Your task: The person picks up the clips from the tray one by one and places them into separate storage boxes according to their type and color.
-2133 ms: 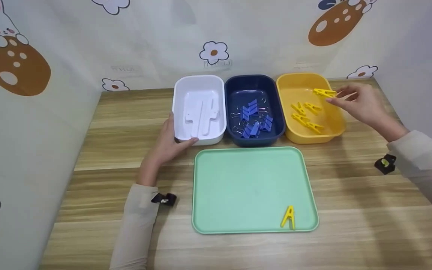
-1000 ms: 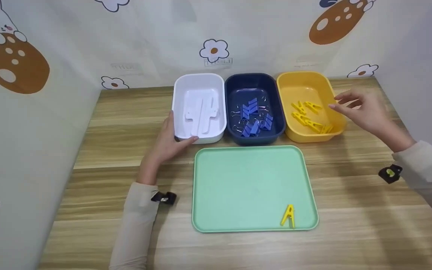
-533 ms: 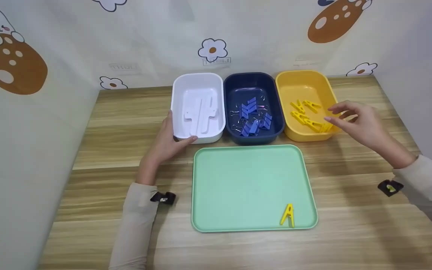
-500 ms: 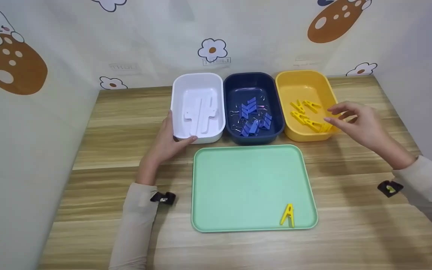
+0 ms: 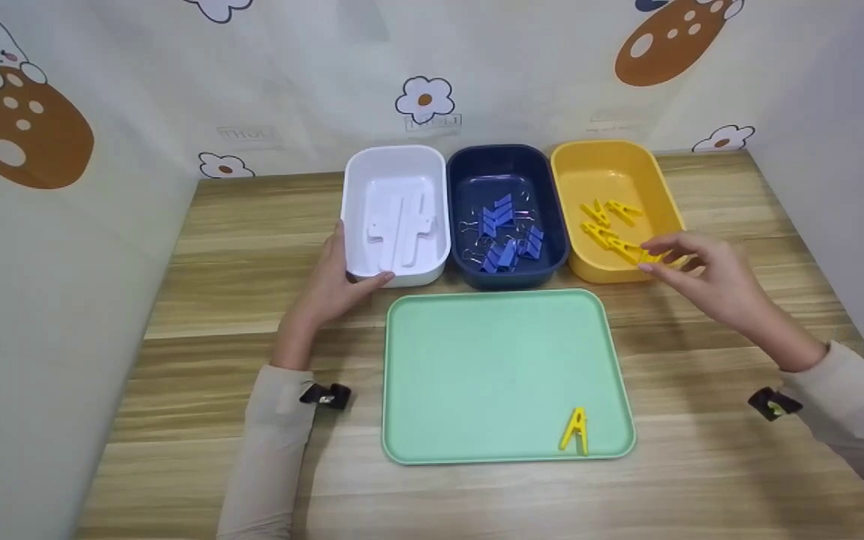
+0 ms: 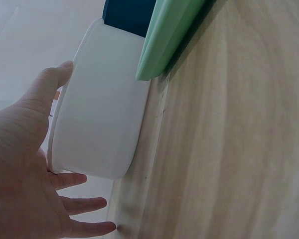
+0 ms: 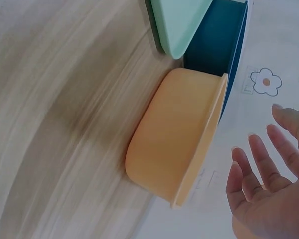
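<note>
My left hand point(image 5: 327, 281) rests against the white bin point(image 5: 352, 180), its thumb on the front rim and its fingers straight along the left side. Inside that bin lie white long-stemmed pieces point(image 5: 400, 232) of unclear kind. Over the near right corner of the yellow bin point(image 5: 616, 161) hovers my right hand point(image 5: 709, 281), fingers loosely bent and apart, holding nothing in the right wrist view. Several yellow clothespins point(image 5: 598, 234) lie in the yellow bin; my fingertips partly hide one. A single yellow clothespin point(image 5: 574, 430) lies on the green tray point(image 5: 492, 352), near its front right corner.
Between the white and yellow bins stands a dark blue bin point(image 5: 469, 165) with several blue binder clips point(image 5: 505, 255) in it. All three bins line up before the patterned back wall point(image 5: 312, 90), on a wooden table point(image 5: 207, 255).
A clothespin left my right hand and now lies among the others in the yellow bin. That hand then moved toward the bin's near right corner. My left hand has stayed put.
</note>
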{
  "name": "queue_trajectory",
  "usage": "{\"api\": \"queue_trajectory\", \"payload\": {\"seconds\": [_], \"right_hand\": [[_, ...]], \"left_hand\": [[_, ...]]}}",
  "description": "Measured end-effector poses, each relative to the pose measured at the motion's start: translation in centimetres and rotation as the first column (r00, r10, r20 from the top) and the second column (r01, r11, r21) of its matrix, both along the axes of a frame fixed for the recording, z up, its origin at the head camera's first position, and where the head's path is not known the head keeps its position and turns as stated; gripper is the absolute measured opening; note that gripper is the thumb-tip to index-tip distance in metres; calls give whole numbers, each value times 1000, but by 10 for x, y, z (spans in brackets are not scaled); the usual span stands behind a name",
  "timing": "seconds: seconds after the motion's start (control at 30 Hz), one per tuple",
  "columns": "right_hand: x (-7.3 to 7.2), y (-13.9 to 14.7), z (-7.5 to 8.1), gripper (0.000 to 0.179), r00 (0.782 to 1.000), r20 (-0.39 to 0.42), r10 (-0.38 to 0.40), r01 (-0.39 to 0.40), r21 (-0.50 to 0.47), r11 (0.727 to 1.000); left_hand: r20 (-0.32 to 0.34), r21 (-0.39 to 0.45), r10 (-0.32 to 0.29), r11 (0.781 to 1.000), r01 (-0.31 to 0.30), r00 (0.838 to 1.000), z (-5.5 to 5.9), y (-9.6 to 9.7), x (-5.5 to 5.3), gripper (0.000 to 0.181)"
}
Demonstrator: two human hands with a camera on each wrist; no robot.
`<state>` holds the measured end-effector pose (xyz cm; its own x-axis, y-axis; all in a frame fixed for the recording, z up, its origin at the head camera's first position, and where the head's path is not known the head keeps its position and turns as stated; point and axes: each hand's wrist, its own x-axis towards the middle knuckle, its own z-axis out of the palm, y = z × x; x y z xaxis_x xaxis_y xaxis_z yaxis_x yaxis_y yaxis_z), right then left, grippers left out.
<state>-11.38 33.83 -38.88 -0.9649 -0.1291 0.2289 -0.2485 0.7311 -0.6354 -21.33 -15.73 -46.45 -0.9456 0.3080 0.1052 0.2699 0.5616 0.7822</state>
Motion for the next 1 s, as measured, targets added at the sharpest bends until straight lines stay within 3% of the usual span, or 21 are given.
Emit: {"api": "queue_trajectory", "payload": {"seconds": [0.57,1.0], "right_hand": [[25,-18,-30,23,990,0,141,-141,47,989],[39,-28,-49,23,953,65,297,-299,27,954]], "left_hand": [[68,-53,25,998,-21,997,0,-1,1,123],[63,-48,28,999,-25,998,1,-1,1,122]]}}
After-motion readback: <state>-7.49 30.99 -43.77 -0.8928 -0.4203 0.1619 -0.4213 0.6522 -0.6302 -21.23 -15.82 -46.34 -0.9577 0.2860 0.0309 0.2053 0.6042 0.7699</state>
